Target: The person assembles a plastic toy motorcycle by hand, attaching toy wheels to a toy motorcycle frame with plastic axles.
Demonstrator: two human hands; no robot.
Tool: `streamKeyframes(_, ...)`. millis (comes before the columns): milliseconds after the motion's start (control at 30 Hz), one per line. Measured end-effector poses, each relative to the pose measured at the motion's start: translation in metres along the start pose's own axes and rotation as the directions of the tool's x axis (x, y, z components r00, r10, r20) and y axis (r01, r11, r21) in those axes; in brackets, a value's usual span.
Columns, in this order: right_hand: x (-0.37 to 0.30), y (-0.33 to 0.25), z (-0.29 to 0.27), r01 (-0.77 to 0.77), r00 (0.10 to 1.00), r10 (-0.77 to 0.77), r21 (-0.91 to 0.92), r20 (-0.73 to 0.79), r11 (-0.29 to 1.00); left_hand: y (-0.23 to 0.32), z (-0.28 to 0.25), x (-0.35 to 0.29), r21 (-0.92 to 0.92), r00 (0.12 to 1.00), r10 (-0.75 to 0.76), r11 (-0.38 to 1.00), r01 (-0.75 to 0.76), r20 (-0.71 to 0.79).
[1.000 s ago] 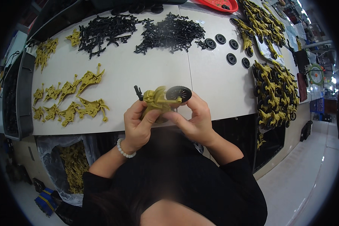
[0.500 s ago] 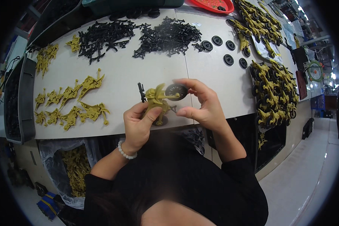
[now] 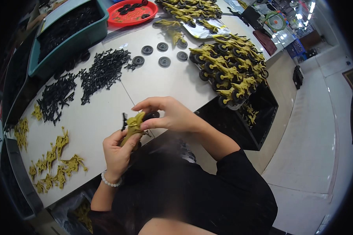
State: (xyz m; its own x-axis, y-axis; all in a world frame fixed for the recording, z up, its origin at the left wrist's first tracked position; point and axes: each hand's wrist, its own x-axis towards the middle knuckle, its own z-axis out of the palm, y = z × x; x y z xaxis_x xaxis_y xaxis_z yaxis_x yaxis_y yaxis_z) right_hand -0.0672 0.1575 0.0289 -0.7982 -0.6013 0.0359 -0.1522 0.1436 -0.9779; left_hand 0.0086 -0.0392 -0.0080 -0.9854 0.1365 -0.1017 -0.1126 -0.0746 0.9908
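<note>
A yellow toy motorcycle (image 3: 134, 122) with black handlebars and a black wheel (image 3: 151, 115) is held just above the table's front edge. My left hand (image 3: 118, 150) grips its body from below, thumb pressed on the near side. From the right, my right hand (image 3: 166, 115) has its thumb against the yellow body and its fingers bent over the wheel. Part of the toy's lower end is hidden by my left fingers. Several loose black wheels (image 3: 164, 61) lie on the white table (image 3: 161, 84) beyond my hands.
Piles of small black parts (image 3: 106, 70) and rows of yellow toy bodies (image 3: 61, 143) lie to the left. Wheeled toy motorcycles (image 3: 233, 70) are stacked at the right. Farther back are a green bin (image 3: 70, 37) and a red tray (image 3: 131, 19). A black crate (image 3: 268, 117) sits below the table edge.
The view has turned to the right, so the table appears slanted. My right hand has come in from beside the wheel, and its thumb now presses on the toy motorcycle. My left hand keeps its hold.
</note>
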Motion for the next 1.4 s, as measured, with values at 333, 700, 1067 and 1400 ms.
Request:
streamKeyframes(333, -0.028, 0.013, -0.201, 0.031, 0.68, -0.095, -0.101, -0.727, 0.994, -0.004, 0.011, 0.01, -0.028, 0.998, 0.025, 0.999, -0.024, 0.053)
streamKeyframes(700, -0.03, 0.036, -0.25, -0.578, 0.728, -0.159, -0.721, -0.667, 0.381, 0.016, -0.075, -0.046, 0.596, 0.86, 0.395, 0.791, -0.14, -0.323)
streamKeyframes(1067, 0.025, -0.01, -0.045, -0.088, 0.947, -0.197, -0.793, -0.255, 0.602, 0.036, -0.155, -0.104, 0.962, 0.929, 0.335, 0.264, 0.066, -0.156)
streamKeyframes(1400, 0.1, 0.044, -0.028, -0.046, 0.985, -0.089, -0.715, -0.15, 0.698, 0.025, -0.128, -0.049, 0.888, 0.989, 0.144, 0.451, -0.087, 0.024)
